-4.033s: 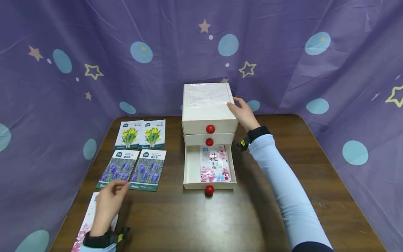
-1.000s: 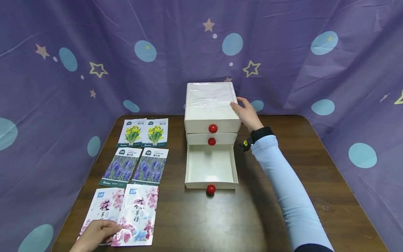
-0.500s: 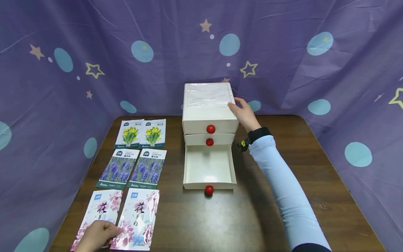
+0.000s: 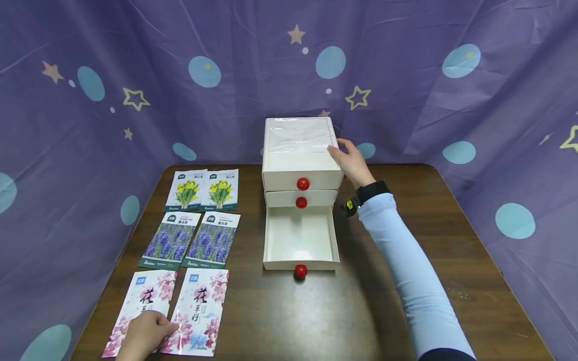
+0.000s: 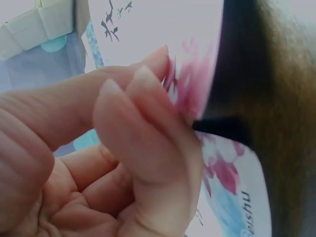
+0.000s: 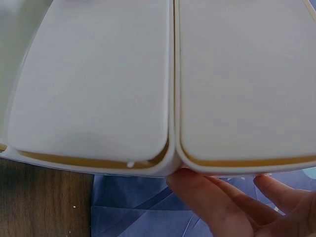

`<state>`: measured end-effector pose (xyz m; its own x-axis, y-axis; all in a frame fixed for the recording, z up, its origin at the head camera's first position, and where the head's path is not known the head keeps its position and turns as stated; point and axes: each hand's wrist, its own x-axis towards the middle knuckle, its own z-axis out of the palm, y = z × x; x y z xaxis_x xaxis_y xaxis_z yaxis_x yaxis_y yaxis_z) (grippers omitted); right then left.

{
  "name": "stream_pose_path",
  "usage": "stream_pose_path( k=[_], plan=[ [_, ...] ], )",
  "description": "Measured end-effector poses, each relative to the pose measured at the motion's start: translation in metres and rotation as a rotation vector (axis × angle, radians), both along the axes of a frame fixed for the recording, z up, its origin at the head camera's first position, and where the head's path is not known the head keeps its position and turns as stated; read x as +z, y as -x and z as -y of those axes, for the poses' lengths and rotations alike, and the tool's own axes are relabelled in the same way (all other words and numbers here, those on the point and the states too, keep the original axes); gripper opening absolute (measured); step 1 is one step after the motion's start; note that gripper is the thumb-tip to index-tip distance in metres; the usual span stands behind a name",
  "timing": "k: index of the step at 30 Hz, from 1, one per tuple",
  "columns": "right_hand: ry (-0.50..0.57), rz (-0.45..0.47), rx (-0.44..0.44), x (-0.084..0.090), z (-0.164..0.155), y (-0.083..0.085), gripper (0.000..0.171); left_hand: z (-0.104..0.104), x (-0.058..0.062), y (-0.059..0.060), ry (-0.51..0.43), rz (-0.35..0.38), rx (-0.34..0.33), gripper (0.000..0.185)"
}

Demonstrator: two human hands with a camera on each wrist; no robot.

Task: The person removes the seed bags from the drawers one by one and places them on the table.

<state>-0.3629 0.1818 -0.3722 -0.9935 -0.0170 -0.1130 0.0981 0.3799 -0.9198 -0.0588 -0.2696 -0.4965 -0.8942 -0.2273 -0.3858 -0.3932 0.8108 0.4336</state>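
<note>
A white three-drawer cabinet (image 4: 298, 155) with red knobs stands mid-table. Its bottom drawer (image 4: 301, 238) is pulled out and holds nothing. My right hand (image 4: 351, 161) holds the cabinet's upper right corner, thumb at the top edge and fingers (image 6: 217, 202) wrapped round the back. At the front left lie two pink flower packets (image 4: 198, 311), side by side. My left hand (image 4: 145, 332) sits on the left pink packet (image 4: 143, 298), and its curled fingertips (image 5: 148, 94) pinch that packet's raised edge.
Two purple lavender packets (image 4: 189, 240) and two yellow flower packets (image 4: 203, 189) lie in rows left of the cabinet. A purple star-print cloth (image 4: 90, 125) closes in the brown table (image 4: 406, 210) on three sides.
Four seconds ago a pink packet lay in the open drawer; now the drawer holds nothing and both pink packets lie at the front left. Over the last second my left hand barely shifted. My right hand stayed put.
</note>
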Motion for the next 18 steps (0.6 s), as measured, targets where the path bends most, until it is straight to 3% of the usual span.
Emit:
stream_pose_path(
  k=[11,18],
  plan=[
    [-0.005,-0.006,0.000,0.001,0.000,-0.001,0.069,-0.011,0.005,0.002,0.066,-0.004,-0.030,0.026],
    [-0.005,-0.003,-0.008,-0.001,0.001,0.000,0.069,-0.017,0.009,0.001,0.126,0.098,-0.002,0.026]
  ],
)
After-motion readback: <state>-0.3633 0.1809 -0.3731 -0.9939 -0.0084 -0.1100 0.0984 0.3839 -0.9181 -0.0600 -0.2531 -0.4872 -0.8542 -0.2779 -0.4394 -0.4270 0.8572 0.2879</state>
